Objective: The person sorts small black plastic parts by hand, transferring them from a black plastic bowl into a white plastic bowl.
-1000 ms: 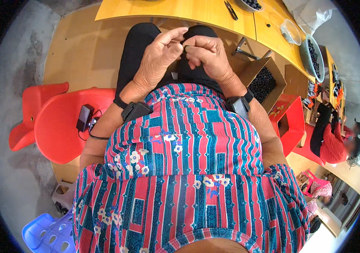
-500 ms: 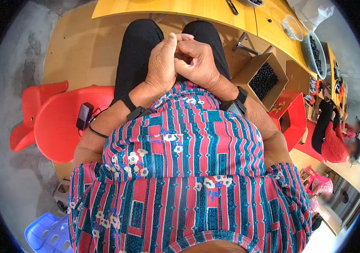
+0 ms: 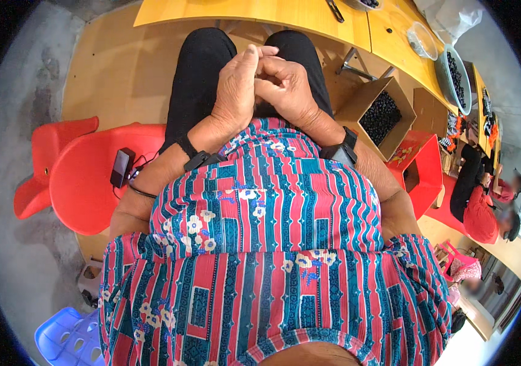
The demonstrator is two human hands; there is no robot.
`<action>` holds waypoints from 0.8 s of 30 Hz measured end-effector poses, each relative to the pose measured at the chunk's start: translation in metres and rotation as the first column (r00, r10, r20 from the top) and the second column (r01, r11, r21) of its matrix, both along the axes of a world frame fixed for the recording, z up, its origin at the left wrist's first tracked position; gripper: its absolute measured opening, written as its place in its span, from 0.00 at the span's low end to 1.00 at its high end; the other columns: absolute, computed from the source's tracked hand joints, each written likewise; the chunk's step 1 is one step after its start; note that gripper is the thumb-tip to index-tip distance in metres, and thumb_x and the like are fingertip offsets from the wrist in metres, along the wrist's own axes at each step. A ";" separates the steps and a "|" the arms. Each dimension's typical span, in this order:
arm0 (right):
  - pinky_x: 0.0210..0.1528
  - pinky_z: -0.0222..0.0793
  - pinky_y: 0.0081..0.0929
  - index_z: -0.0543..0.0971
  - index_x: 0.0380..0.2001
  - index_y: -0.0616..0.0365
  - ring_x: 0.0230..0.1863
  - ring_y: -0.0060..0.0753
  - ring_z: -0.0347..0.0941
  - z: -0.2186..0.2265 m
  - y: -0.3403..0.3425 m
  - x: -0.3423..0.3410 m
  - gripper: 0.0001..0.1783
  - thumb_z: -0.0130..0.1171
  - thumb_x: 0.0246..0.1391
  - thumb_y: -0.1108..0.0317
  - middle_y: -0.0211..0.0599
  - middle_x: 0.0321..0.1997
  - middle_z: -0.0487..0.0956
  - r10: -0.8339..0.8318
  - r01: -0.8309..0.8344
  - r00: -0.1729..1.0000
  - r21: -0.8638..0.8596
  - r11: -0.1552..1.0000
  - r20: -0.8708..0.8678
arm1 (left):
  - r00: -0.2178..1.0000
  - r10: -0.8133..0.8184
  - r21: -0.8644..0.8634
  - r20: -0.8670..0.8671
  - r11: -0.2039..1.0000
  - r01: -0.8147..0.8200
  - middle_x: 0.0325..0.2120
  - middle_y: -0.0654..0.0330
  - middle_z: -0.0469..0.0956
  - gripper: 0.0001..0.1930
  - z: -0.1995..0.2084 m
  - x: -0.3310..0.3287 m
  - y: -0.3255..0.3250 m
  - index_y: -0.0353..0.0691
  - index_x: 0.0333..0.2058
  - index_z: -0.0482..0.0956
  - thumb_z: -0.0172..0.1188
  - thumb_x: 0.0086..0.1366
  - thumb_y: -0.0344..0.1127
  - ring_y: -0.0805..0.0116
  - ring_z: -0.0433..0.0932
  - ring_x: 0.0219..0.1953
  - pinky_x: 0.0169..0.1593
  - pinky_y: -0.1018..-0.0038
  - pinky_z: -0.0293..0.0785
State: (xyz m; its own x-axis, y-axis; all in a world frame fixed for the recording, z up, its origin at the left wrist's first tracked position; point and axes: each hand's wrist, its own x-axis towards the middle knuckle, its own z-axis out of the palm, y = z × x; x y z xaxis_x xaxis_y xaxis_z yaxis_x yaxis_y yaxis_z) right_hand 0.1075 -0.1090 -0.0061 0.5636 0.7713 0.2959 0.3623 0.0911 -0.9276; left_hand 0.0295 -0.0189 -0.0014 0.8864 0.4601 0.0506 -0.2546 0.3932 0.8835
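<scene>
My left hand [image 3: 236, 91] and my right hand [image 3: 291, 91] are together above my lap, touching each other. The left thumb points up, and its fingers reach out past the right hand's knuckles, with no object in them. My right hand is curled against the left palm, thumb bent in toward the forefinger. Nothing shows in its curl. Each wrist wears a dark strap with a grey device. Below the hands are my black trousers [image 3: 199, 79].
A yellow table [image 3: 260, 12] runs ahead. To the right are a cardboard box [image 3: 358, 107] of small black pieces, a basin [image 3: 440, 67] of more and a red stool [image 3: 422, 171]. A red chair [image 3: 83, 183] with a black device [image 3: 122, 168] is left. Other people sit far right.
My hands have shifted slightly upward while still touching, and the hollow in the right hand's curl has narrowed. At the far right, a person in red has moved a little.
</scene>
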 end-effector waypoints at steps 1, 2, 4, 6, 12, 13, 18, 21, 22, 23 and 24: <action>0.22 0.63 0.19 0.76 0.22 0.63 0.21 0.19 0.66 0.003 0.000 0.004 0.07 0.58 0.42 0.70 0.32 0.19 0.72 0.001 -0.001 1.000 0.004 1.000 0.007 | 1.000 -0.015 -0.005 0.001 1.000 0.015 0.31 0.57 0.76 0.25 0.002 0.001 0.002 0.32 0.44 0.72 0.36 0.71 0.50 0.73 0.75 0.34 0.40 0.80 0.72; 0.22 0.63 0.19 0.76 0.22 0.64 0.21 0.20 0.67 0.007 -0.002 0.009 0.08 0.56 0.45 0.68 0.32 0.19 0.73 0.051 -0.049 0.956 0.015 0.999 -0.288 | 0.998 -0.066 0.039 0.021 0.997 0.065 0.30 0.58 0.76 0.27 -0.006 0.000 0.010 0.32 0.47 0.70 0.37 0.70 0.53 0.74 0.75 0.35 0.39 0.81 0.73; 0.22 0.66 0.24 0.75 0.24 0.63 0.20 0.22 0.66 0.011 -0.008 0.018 0.13 0.51 0.53 0.64 0.33 0.21 0.74 0.151 -0.100 0.779 0.117 0.988 -0.608 | 0.997 -0.050 0.025 0.062 0.999 0.048 0.32 0.58 0.76 0.24 -0.002 -0.002 0.009 0.31 0.47 0.70 0.40 0.70 0.49 0.74 0.76 0.34 0.38 0.81 0.73; 0.23 0.67 0.25 0.75 0.25 0.63 0.19 0.23 0.65 0.015 -0.011 0.019 0.12 0.51 0.53 0.63 0.33 0.21 0.73 0.179 -0.090 0.710 0.165 0.982 -0.681 | 0.988 -0.157 0.114 0.000 0.981 0.156 0.40 0.59 0.73 0.17 0.007 -0.013 0.016 0.31 0.48 0.70 0.48 0.68 0.40 0.75 0.73 0.40 0.46 0.81 0.70; 0.27 0.68 0.30 0.73 0.27 0.61 0.18 0.25 0.62 0.020 -0.011 0.017 0.14 0.51 0.54 0.60 0.34 0.21 0.71 0.249 -0.085 0.533 0.242 0.967 -0.809 | 0.996 0.003 0.515 0.087 0.856 -0.048 0.40 0.59 0.72 0.13 0.009 -0.007 0.025 0.31 0.43 0.76 0.59 0.59 0.26 0.76 0.72 0.40 0.45 0.81 0.71; 0.27 0.68 0.30 0.73 0.27 0.61 0.18 0.25 0.62 0.021 -0.011 0.017 0.14 0.51 0.54 0.59 0.33 0.21 0.71 0.254 -0.100 0.534 0.238 0.966 -0.807 | 0.995 0.017 0.551 0.099 0.831 -0.069 0.39 0.60 0.72 0.12 0.009 -0.007 0.026 0.31 0.42 0.76 0.59 0.59 0.26 0.76 0.72 0.39 0.44 0.82 0.71; 0.27 0.69 0.30 0.73 0.29 0.61 0.17 0.25 0.63 0.018 -0.011 0.021 0.14 0.52 0.54 0.59 0.33 0.21 0.71 0.285 -0.173 0.510 0.227 0.958 -0.811 | 0.995 0.060 0.545 0.083 0.833 -0.096 0.37 0.61 0.72 0.11 0.008 -0.007 0.026 0.31 0.40 0.78 0.61 0.57 0.27 0.77 0.72 0.37 0.42 0.83 0.70; 0.26 0.69 0.27 0.73 0.31 0.62 0.18 0.24 0.64 0.023 -0.011 0.021 0.13 0.53 0.54 0.60 0.32 0.21 0.71 0.244 -0.162 0.561 0.184 0.970 -0.791 | 0.995 0.079 0.559 0.057 0.824 -0.098 0.35 0.63 0.72 0.10 0.009 -0.007 0.027 0.32 0.38 0.78 0.62 0.57 0.28 0.78 0.71 0.36 0.40 0.84 0.69; 0.27 0.70 0.25 0.74 0.33 0.62 0.19 0.23 0.65 0.026 -0.010 0.020 0.12 0.54 0.54 0.62 0.31 0.21 0.71 0.203 -0.112 0.598 0.170 0.979 -0.776 | 0.996 0.082 0.571 0.038 0.816 -0.089 0.33 0.64 0.72 0.10 0.010 -0.007 0.027 0.32 0.38 0.78 0.62 0.57 0.29 0.79 0.71 0.36 0.39 0.85 0.68; 0.27 0.70 0.23 0.75 0.36 0.63 0.20 0.22 0.66 0.027 -0.010 0.020 0.12 0.54 0.54 0.64 0.30 0.21 0.71 0.160 -0.061 0.632 0.157 0.986 -0.759 | 0.996 0.081 0.572 0.038 0.816 -0.088 0.33 0.64 0.72 0.10 0.010 -0.008 0.027 0.32 0.38 0.78 0.62 0.57 0.29 0.79 0.71 0.36 0.39 0.85 0.68; 0.27 0.70 0.23 0.75 0.36 0.63 0.20 0.22 0.66 0.027 -0.010 0.021 0.12 0.54 0.54 0.64 0.30 0.21 0.71 0.160 -0.061 0.631 0.157 0.986 -0.759 | 0.996 0.077 0.570 0.044 0.817 -0.088 0.32 0.64 0.73 0.11 0.010 -0.007 0.027 0.32 0.38 0.78 0.63 0.57 0.29 0.79 0.72 0.34 0.37 0.85 0.69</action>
